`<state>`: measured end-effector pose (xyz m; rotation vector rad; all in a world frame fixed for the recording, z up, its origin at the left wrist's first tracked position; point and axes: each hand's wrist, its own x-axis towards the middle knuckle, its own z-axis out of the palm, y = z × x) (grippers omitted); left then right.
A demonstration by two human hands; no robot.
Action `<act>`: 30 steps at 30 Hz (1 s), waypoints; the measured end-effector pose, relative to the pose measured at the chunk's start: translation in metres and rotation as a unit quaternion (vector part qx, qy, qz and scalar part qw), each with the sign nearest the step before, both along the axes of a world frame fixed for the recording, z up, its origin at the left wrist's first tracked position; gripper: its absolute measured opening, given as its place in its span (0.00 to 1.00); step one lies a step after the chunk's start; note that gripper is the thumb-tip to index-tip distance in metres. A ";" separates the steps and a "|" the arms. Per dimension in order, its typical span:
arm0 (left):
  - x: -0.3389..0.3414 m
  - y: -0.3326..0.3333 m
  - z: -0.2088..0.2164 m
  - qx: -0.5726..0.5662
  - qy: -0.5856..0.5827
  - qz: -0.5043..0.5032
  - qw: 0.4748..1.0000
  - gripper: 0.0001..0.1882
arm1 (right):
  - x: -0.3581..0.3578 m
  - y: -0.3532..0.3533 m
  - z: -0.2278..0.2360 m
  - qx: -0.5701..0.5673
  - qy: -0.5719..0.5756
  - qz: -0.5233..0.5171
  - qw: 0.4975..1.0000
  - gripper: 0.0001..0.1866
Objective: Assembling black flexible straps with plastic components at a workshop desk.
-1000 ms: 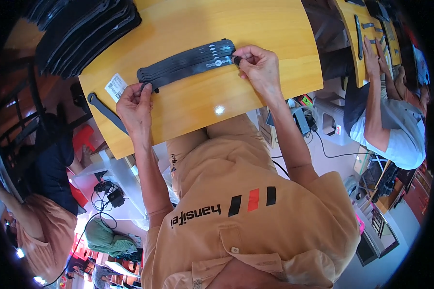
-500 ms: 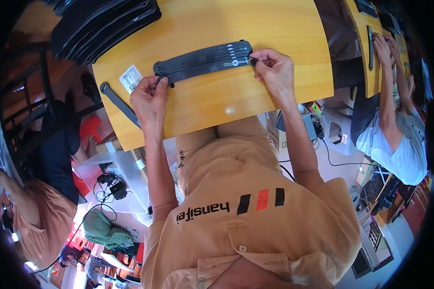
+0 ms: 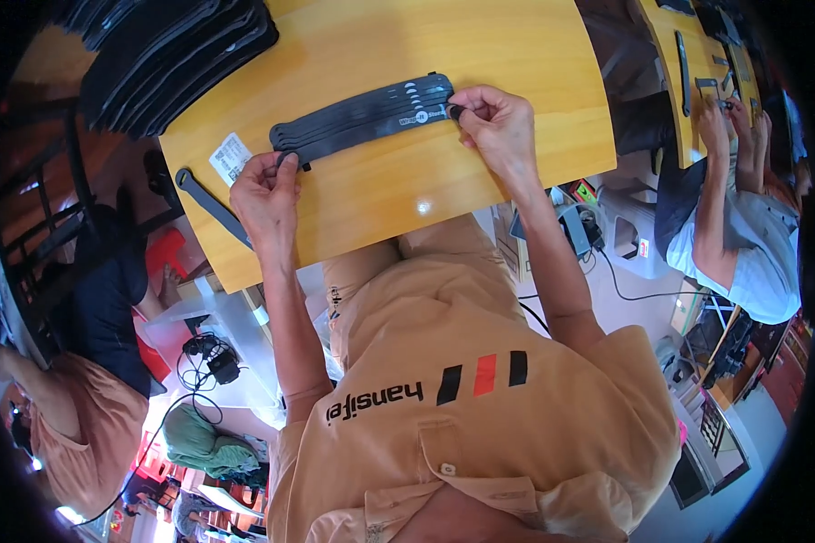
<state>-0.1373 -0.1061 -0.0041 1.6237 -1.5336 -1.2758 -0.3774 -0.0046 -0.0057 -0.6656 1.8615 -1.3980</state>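
Note:
Several black hook-and-loop straps (image 3: pixel 358 116) lie fanned in overlapping rows on the yellow table, with pale printing near their right ends. My left hand (image 3: pixel 269 195) pinches the rounded left end of the nearest strap between thumb and fingers. At the other end, my right hand (image 3: pixel 500 134) grips the dark tip of that strap in the same way. The strap stretches nearly straight between both hands. Beside my left hand lies a white printed label (image 3: pixel 229 158), partly covered by the fingers. A single black strap (image 3: pixel 214 208) with a looped end rests along the table's left edge.
A tall pile of black straps (image 3: pixel 179 68) fills the far left corner of the wooden table (image 3: pixel 371 199). To the right, a co-worker's hands (image 3: pixel 729 122) work at another table. Cables and a black adapter (image 3: pixel 219 362) sit low at the left.
The whole view has shifted slightly, so the table and straps appear a little further left. Both hands keep their pinch on the strap ends. The co-worker's hands at right have moved.

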 end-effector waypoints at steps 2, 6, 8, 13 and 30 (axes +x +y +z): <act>-0.001 0.001 0.001 -0.006 0.005 0.001 1.000 0.08 | 0.000 0.000 0.000 -0.002 -0.002 -0.004 1.000 0.06; -0.002 0.001 0.001 0.011 0.007 0.010 1.000 0.07 | -0.001 0.001 -0.001 0.003 0.003 0.006 1.000 0.06; -0.002 0.001 0.000 0.005 0.007 0.006 1.000 0.07 | -0.001 0.001 -0.002 0.005 0.007 0.004 1.000 0.06; -0.006 0.003 0.002 -0.038 -0.011 0.011 0.999 0.06 | 0.001 0.000 -0.008 -0.013 0.050 -0.004 0.999 0.06; -0.012 0.009 0.013 -0.136 -0.135 -0.011 0.981 0.11 | -0.001 -0.002 -0.008 -0.003 0.151 0.002 0.988 0.06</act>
